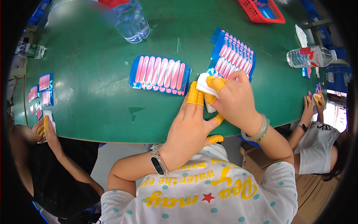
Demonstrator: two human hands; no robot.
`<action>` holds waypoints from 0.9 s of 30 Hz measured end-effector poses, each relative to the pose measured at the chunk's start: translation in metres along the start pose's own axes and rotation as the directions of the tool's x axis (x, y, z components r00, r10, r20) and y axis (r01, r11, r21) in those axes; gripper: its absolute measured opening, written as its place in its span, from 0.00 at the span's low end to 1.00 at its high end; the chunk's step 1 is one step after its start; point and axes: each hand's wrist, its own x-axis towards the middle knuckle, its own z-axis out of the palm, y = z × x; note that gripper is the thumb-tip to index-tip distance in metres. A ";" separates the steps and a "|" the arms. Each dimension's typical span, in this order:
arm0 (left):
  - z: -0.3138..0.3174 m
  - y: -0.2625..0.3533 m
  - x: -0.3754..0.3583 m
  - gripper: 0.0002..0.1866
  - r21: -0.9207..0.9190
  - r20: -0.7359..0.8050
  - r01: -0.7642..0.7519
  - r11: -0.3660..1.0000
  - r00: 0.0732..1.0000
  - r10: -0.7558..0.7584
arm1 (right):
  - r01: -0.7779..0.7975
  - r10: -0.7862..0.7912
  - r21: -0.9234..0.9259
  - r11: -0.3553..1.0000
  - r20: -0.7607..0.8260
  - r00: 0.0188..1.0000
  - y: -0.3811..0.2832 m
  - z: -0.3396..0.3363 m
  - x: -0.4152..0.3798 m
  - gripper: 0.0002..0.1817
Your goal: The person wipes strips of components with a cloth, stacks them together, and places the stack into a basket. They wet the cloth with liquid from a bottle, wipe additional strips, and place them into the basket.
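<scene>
Your right grip holds one white cloth by the right of two central pink-striped sheets; your left grip's hold I cannot tell. Far on the desk sit one clear pitcher and one red basket, two bottles farther out.

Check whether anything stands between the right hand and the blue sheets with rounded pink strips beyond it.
Only the folded white cloth in the right hand, by the near left corner of the blue sheets; nothing else visible stands between.
</scene>
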 end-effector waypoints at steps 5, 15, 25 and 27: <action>0.000 0.000 0.000 0.34 0.055 0.024 -0.008 0.998 1.000 0.007 | -0.181 0.178 -0.041 0.983 -0.079 0.981 0.030 0.003 0.006 0.16; 0.000 0.003 0.000 0.34 0.120 0.086 -0.001 0.993 0.996 -0.009 | 0.020 -0.020 -0.009 1.000 -0.003 1.000 0.013 -0.003 -0.007 0.13; 0.000 0.002 0.002 0.34 0.090 0.012 -0.015 0.996 1.000 0.014 | -0.059 0.056 -0.039 0.998 -0.063 0.996 0.016 -0.008 -0.008 0.14; 0.001 0.003 0.003 0.34 0.098 0.003 -0.003 0.995 1.000 0.003 | -0.104 0.102 -0.024 0.994 -0.054 0.993 0.026 -0.012 -0.010 0.15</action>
